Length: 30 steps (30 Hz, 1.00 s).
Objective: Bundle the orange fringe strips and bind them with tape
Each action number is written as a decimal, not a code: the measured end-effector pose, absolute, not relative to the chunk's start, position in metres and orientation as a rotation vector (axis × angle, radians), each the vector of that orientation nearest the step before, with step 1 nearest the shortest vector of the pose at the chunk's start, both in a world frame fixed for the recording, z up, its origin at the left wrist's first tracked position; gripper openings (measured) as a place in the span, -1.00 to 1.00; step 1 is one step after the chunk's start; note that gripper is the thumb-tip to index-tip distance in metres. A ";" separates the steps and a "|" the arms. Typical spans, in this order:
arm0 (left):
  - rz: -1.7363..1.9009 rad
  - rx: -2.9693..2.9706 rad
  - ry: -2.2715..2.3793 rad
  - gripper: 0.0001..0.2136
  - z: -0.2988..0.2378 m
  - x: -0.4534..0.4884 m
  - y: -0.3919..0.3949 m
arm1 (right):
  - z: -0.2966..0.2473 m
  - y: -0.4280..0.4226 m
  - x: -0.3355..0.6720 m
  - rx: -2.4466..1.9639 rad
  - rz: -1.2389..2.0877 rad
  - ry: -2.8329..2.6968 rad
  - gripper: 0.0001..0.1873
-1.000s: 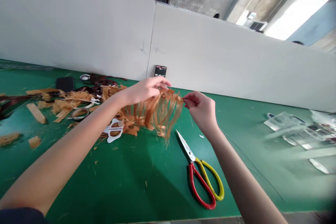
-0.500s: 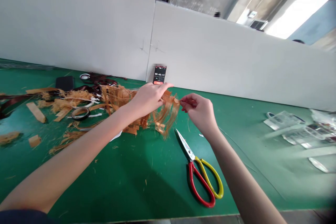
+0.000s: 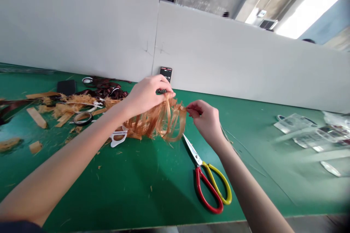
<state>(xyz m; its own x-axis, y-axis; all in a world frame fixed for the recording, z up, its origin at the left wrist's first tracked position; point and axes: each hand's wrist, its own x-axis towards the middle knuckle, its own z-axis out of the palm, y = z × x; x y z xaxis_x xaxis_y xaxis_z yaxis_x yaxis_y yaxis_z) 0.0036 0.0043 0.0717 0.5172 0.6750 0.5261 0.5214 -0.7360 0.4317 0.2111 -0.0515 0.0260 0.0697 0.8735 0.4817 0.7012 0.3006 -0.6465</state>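
Already, by the look of the green tabletop, much of the material had been split into fine fibres, though some flat pieces appeared unsplit. Well left of the fingers lay one tan clump and three pale wooden slats, with a single heap of shredded fibres nearer them. Beyond that heap were one black pad and one tangle of dark red ribbon, and one roll of tape sat closer in. Just below the left hand showed part of one white-handled pair of scissors, mostly hidden by the forearm. That hand's fingers curled over the top of a bundle of amber strips, pressing it against the thumb, and the bundle hung in the air between both hands, clear of the tabletop. Directly behind those fingers stood one phone showing a timer. The right hand pinched the bundle's right edge between thumb and forefinger. Below those fingers lay one pair of red-and-yellow-handled scissors, its blades closed. Well right of them lay clear plastic packets, at least two, though their overlap prevented an exact count.
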 end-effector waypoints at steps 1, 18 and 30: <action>0.946 2.527 1.031 -0.80 0.076 0.000 0.007 | 0.025 -0.052 0.212 -1.448 0.211 -1.688 -0.90; 0.754 2.555 0.928 -0.56 0.097 -0.003 -0.010 | 0.033 -0.069 0.213 -1.311 -0.351 -1.599 -0.78; 0.307 2.064 0.575 -0.32 0.111 -0.030 0.035 | 0.050 -0.086 0.210 -1.140 -0.520 -1.526 -0.79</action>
